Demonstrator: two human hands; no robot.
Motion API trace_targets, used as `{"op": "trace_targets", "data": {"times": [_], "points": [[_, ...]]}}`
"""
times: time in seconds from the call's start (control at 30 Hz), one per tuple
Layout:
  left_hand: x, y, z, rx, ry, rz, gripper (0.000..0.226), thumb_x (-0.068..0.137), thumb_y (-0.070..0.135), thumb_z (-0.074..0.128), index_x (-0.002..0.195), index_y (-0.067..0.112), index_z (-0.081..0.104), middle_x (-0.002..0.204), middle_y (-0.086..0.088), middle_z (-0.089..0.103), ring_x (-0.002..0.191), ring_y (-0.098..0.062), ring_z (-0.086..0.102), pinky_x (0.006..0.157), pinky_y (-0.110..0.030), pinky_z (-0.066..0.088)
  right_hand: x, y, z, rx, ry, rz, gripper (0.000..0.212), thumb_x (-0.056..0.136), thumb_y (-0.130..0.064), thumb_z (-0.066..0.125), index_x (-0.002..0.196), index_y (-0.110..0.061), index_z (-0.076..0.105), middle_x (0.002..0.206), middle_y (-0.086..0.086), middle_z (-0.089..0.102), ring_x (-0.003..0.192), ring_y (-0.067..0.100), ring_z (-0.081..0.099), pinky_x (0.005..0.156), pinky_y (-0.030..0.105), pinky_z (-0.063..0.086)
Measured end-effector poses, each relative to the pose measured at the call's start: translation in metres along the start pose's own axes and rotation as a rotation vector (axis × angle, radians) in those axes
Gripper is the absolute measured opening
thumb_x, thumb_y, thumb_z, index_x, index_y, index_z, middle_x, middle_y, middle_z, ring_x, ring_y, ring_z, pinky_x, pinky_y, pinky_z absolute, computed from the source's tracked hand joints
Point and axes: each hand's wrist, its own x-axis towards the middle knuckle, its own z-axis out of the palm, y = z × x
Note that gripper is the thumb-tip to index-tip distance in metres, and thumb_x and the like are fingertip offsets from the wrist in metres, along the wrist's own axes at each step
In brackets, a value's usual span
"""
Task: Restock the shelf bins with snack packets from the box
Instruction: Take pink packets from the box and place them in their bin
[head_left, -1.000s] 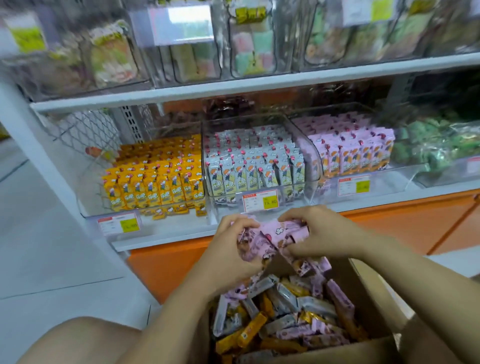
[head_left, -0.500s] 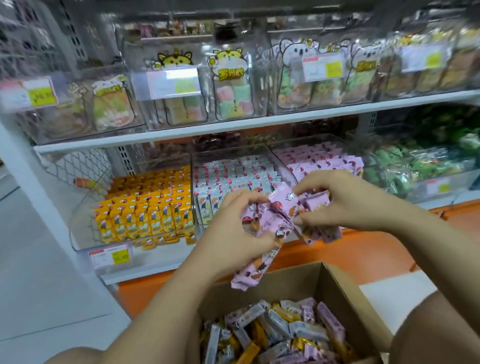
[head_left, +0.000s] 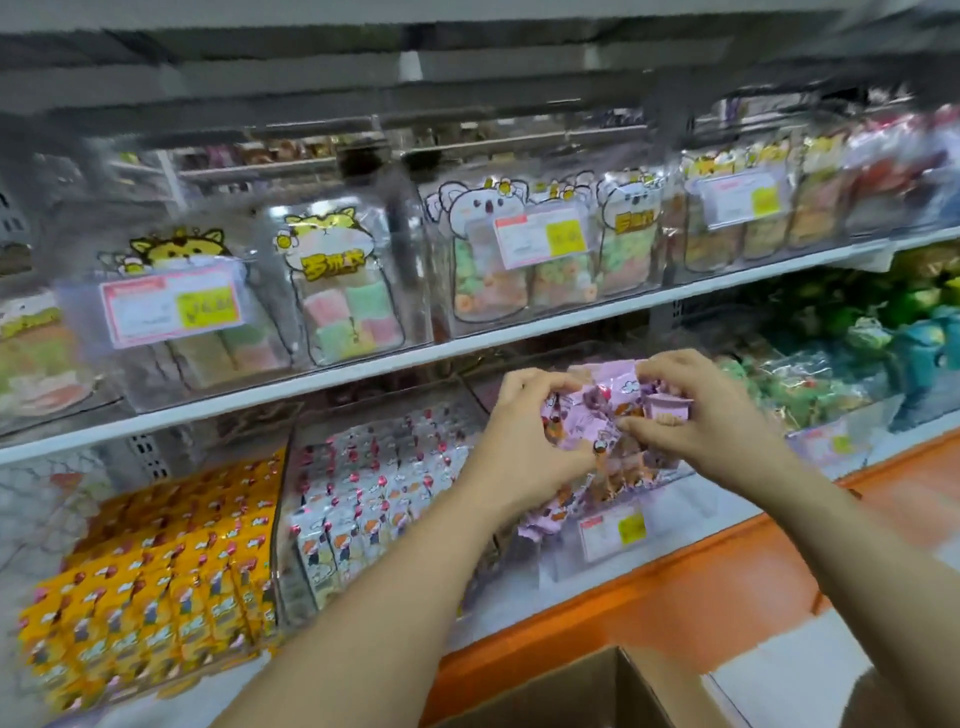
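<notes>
Hands were up at the lower shelf! Left hand (head_left: 524, 447) and right hand (head_left: 711, 415) clutched a bundle of pink snack packets (head_left: 597, 415) between them, the fingers of both curled and clamped on the wrappers, thumbs pressed in from below. The bundle hung over the front of a clear bin (head_left: 563, 556) bearing a price tag (head_left: 613, 530), with a few pink packets trailing down under the left wrist toward the bin's front wall. Just left of it sat a bin of pale grey-blue packets (head_left: 374, 483), packed in rows, and further left the yellow packets (head_left: 156, 571), also in rows. Right of the hands lay green-wrapped packets (head_left: 810, 384), too blurred to read. Above, the white upper shelf (head_left: 363, 374) carried clear bins of marshmallow bags (head_left: 348, 291) with cartoon animal tops. Down at the bottom edge the cardboard box (head_left: 597, 691) showed only its open rim, well below the hands, in front of the orange base (head_left: 675, 597).
</notes>
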Motion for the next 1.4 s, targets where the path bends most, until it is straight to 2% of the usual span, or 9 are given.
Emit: {"op": "trace_targets", "data": {"times": [0.2, 0.37, 0.53, 0.63, 0.77, 1.0, 1.07, 1.27, 1.4], "points": [[0.052, -0.038, 0.031, -0.031, 0.075, -0.046, 0.049, 0.077, 0.013, 0.068, 0.108, 0.043, 0.047, 0.117, 0.016, 0.036, 0.09, 0.023, 0.044, 0.072, 0.0, 0.038, 0.037, 0.054, 0.032, 0.076, 0.084, 0.054, 0.038, 0.074, -0.026, 0.079, 0.109, -0.023, 0.065, 0.103, -0.007, 0.051, 0.093, 0.005, 0.048, 0.076, 0.007, 0.03], [0.073, -0.065, 0.058, -0.047, 0.124, -0.132, 0.05, 0.079, 0.02, 0.067, 0.104, 0.057, 0.044, 0.106, 0.028, 0.032, 0.076, -0.011, 0.062, 0.065, -0.021, 0.051, 0.055, 0.086, 0.05, 0.181, 0.1, 0.113, 0.038, 0.073, -0.029, 0.079, 0.093, -0.044, 0.05, 0.095, -0.023, 0.048, 0.083, -0.005, 0.048, 0.074, -0.004, 0.03], [0.098, -0.079, 0.057, 0.025, 0.251, -0.237, 0.058, 0.073, 0.038, 0.067, 0.123, 0.045, 0.04, 0.115, -0.007, 0.05, 0.076, -0.018, 0.058, 0.07, -0.031, 0.057, 0.077, 0.101, 0.073, 0.306, 0.109, 0.211, 0.029, 0.077, -0.033, 0.076, 0.094, -0.033, 0.053, 0.102, -0.005, 0.058, 0.093, 0.006, 0.049, 0.068, 0.006, 0.033], [0.099, -0.079, 0.057, 0.14, 0.2, -0.298, 0.07, 0.081, 0.029, 0.068, 0.137, 0.044, 0.029, 0.142, 0.002, 0.022, 0.072, 0.003, 0.048, 0.055, 0.002, 0.038, 0.085, 0.104, 0.079, 0.346, 0.072, 0.231, 0.026, 0.078, -0.036, 0.074, 0.098, -0.027, 0.059, 0.106, -0.006, 0.058, 0.103, 0.013, 0.055, 0.077, 0.023, 0.037], [0.098, -0.073, 0.062, 0.267, 0.155, -0.396, 0.07, 0.088, 0.031, 0.064, 0.142, 0.044, 0.023, 0.148, 0.015, -0.003, 0.107, -0.012, 0.054, 0.078, -0.011, 0.037, 0.103, 0.112, 0.079, 0.348, 0.04, 0.231, 0.046, 0.075, -0.037, 0.077, 0.112, -0.015, 0.06, 0.102, -0.004, 0.063, 0.091, 0.009, 0.058, 0.07, 0.013, 0.041], [0.095, -0.063, 0.069, 0.387, 0.181, -0.477, 0.058, 0.093, 0.023, 0.059, 0.142, 0.036, 0.031, 0.143, -0.005, 0.027, 0.097, -0.018, 0.056, 0.083, -0.021, 0.039, 0.108, 0.134, 0.086, 0.412, -0.018, 0.275, 0.05, 0.074, -0.031, 0.079, 0.117, -0.014, 0.059, 0.11, 0.005, 0.061, 0.09, 0.014, 0.062, 0.077, 0.018, 0.049], [0.089, -0.06, 0.071, 0.431, 0.173, -0.487, 0.053, 0.092, 0.021, 0.059, 0.139, 0.033, 0.037, 0.136, -0.003, 0.033, 0.096, -0.018, 0.058, 0.085, -0.025, 0.044, 0.102, 0.136, 0.086, 0.423, -0.009, 0.267, 0.044, 0.078, -0.028, 0.076, 0.117, -0.016, 0.06, 0.104, 0.008, 0.057, 0.074, 0.008, 0.056, 0.064, 0.011, 0.042], [0.072, -0.056, 0.074, 0.715, 0.162, -0.448, 0.036, 0.093, 0.021, 0.058, 0.126, 0.034, 0.051, 0.148, 0.001, 0.025, 0.096, -0.02, 0.061, 0.068, -0.028, 0.046, 0.074, 0.121, 0.066, 0.468, 0.041, 0.231, 0.036, 0.083, -0.021, 0.072, 0.114, -0.019, 0.054, 0.091, 0.007, 0.055, 0.073, 0.011, 0.05, 0.059, 0.008, 0.039], [0.062, -0.055, 0.069, 0.802, 0.123, -0.365, 0.034, 0.094, 0.021, 0.055, 0.125, 0.034, 0.056, 0.149, 0.006, 0.029, 0.111, -0.021, 0.057, 0.089, -0.033, 0.047, 0.053, 0.122, 0.052, 0.522, -0.059, 0.209, 0.034, 0.082, -0.021, 0.073, 0.107, -0.028, 0.051, 0.082, -0.012, 0.051, 0.073, 0.005, 0.05, 0.06, 0.013, 0.038]]}}
